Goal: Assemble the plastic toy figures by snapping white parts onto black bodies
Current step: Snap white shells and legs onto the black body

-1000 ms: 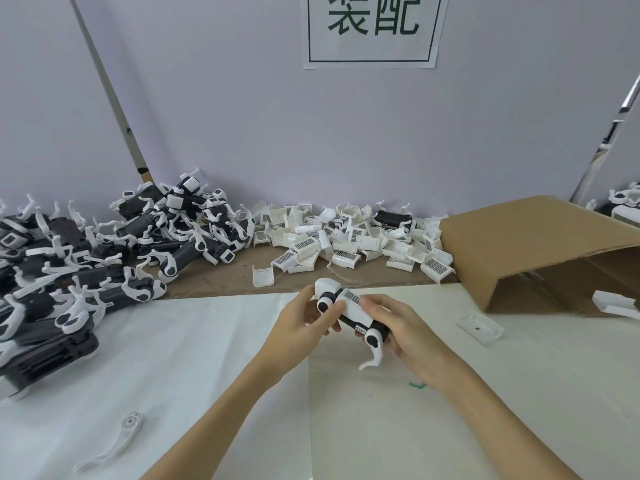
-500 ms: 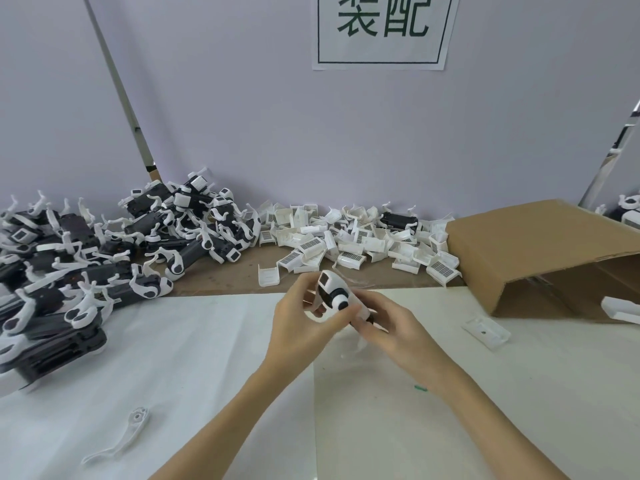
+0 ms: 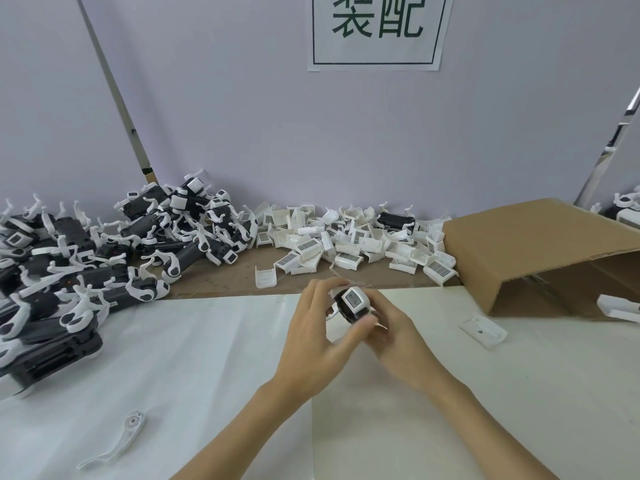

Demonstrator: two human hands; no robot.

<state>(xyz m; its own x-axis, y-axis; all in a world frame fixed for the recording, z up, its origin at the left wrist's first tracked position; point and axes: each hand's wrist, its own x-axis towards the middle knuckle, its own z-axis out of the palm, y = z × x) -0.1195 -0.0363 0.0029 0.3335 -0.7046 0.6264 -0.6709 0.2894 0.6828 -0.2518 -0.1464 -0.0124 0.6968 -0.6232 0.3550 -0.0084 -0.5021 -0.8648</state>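
Toy figure (image 3: 353, 302) — glossy black plastic body with a white squarish end cap facing the camera — is held above the white table (image 3: 207, 358), mid-frame. Left hand (image 3: 317, 336) is curled round it, thumb under the cap, fingers over the top. Right hand (image 3: 394, 337) grips it from behind and below; its fingers are mostly hidden. Brown cardboard box (image 3: 526, 244) lies on its side at right, open mouth forward — a white part (image 3: 620, 308) sits at the opening. Pile of white clips (image 3: 346, 240) against the wall, heap of assembled figures (image 3: 86, 254) at left, a loose curved white arm (image 3: 117, 439) near the front.
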